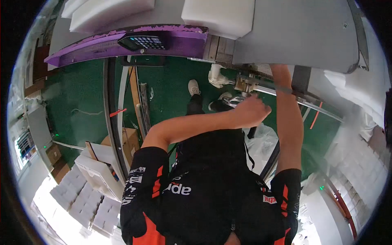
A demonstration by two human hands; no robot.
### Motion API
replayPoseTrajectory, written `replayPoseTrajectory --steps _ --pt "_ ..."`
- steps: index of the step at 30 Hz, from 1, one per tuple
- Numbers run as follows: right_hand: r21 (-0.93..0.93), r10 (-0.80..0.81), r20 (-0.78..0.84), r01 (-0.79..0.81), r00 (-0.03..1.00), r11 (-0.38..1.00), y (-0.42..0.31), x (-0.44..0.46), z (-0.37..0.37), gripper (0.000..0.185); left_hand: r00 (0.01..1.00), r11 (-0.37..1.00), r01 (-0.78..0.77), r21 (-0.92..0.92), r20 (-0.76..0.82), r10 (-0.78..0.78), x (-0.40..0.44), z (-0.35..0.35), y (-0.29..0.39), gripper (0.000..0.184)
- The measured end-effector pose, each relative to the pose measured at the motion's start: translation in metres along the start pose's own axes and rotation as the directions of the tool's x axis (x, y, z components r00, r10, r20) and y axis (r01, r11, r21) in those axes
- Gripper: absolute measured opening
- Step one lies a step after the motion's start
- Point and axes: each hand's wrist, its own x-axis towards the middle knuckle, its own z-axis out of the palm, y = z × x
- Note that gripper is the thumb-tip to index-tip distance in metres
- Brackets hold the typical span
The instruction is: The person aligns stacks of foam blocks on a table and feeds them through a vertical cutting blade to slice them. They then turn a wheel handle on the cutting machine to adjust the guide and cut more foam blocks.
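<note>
My left hand (251, 112) is closed in a fist beside a shiny metal handle (234, 101), below a brass-coloured block (243, 84) on a metal rod (302, 101). Whatever the fist may hold is hidden. My right forearm (289, 122) reaches forward past the rod, and its wrist goes beneath the edge of a large grey panel (302, 32). The fingers of my right hand are out of sight under that panel. White wrapping (216, 76) covers a part to the left of the block.
A purple beam (94, 47) carries a dark keypad device (143, 41). White foam blocks (218, 16) lie at the top. Below are a green floor (81, 90), a dark upright bar (111, 94), a cardboard box (130, 143) and clear plastic (261, 147).
</note>
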Motion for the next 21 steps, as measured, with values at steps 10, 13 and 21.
replayPoseTrajectory --steps 10,13,21 --pt "0.130 -0.139 0.041 0.133 0.989 0.983 -0.019 0.027 -0.003 0.042 0.969 0.981 -0.113 -0.160 -0.238 0.073 -0.019 -0.001 -0.025 0.014" --pt "0.173 -0.171 0.079 0.155 0.982 0.973 -0.036 0.047 -0.029 0.042 0.937 0.957 -0.187 -0.221 -0.333 0.106 -0.024 0.003 -0.031 0.010" --pt "0.394 0.068 -0.077 -0.032 0.995 0.918 -0.115 0.073 -0.072 0.034 0.932 0.958 -0.195 -0.209 -0.345 0.114 -0.028 0.004 -0.035 0.009"
